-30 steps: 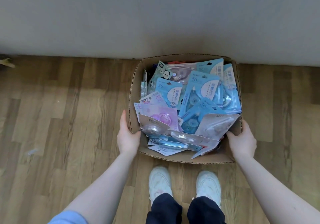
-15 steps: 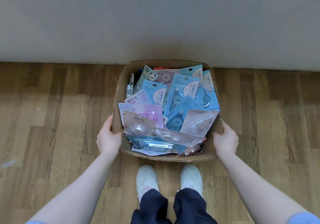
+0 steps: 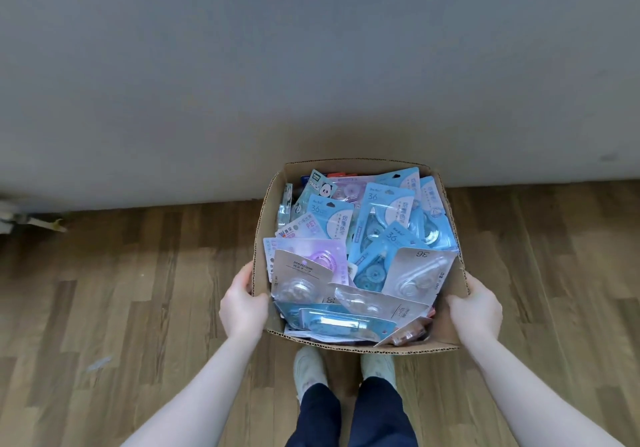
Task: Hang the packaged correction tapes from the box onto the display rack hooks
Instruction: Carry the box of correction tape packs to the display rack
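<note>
Wood floor (image 3: 138,308), both hands gripping box (image 3: 446,325)

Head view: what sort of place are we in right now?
Probably an indoor room, maybe a shop's edge or stockroom; no display rack shows. Wood-plank floor meets a plain grey wall, and both hands hold a cardboard box full of packaged correction tapes.

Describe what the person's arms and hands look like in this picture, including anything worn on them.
Both forearms are bare, with no sleeves in view. The left hand and right hand wear no gloves, and no rings, watch or bracelets can be seen on the hands or wrists.
</note>
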The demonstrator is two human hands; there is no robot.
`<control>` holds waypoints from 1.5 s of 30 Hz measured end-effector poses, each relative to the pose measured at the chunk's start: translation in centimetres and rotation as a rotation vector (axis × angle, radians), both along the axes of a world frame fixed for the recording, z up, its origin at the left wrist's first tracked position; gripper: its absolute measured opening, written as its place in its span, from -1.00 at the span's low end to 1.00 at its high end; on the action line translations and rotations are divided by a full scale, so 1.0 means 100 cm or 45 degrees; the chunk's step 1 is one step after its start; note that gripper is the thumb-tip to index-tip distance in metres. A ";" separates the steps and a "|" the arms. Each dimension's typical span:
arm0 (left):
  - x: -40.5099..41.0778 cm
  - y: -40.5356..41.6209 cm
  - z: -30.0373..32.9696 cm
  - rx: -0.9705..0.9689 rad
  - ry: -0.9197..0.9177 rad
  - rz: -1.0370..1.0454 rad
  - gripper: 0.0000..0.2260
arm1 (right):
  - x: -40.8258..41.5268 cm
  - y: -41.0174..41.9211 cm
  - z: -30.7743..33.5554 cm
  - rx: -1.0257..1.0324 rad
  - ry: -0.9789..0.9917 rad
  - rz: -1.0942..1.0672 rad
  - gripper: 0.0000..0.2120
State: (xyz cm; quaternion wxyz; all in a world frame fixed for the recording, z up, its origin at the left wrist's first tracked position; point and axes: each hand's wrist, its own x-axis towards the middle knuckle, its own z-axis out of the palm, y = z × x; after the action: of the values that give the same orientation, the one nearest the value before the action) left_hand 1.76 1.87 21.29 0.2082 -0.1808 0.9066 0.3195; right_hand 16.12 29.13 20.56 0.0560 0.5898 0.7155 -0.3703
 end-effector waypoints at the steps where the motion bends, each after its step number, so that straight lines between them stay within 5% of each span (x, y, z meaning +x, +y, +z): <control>1: 0.000 0.004 0.018 0.017 0.014 -0.011 -0.45 | 0.002 0.003 0.019 0.007 0.021 -0.012 -0.50; 9: -0.007 0.036 0.136 0.155 0.147 -0.120 -0.48 | 0.024 0.023 0.143 0.101 0.169 -0.165 -0.50; 18: -0.002 0.098 0.215 0.245 0.256 -0.332 -0.48 | 0.073 0.050 0.209 0.159 0.334 -0.440 -0.48; 45: 0.157 0.443 0.287 0.354 0.231 -1.035 -0.45 | 0.317 0.277 0.269 0.249 0.379 -1.045 -0.54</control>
State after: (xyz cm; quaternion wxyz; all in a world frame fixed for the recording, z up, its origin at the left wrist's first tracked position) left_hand 17.46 46.15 50.00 0.2588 0.2494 0.8670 0.3452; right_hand 47.78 56.86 47.48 -0.2550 0.7678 0.4540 -0.3733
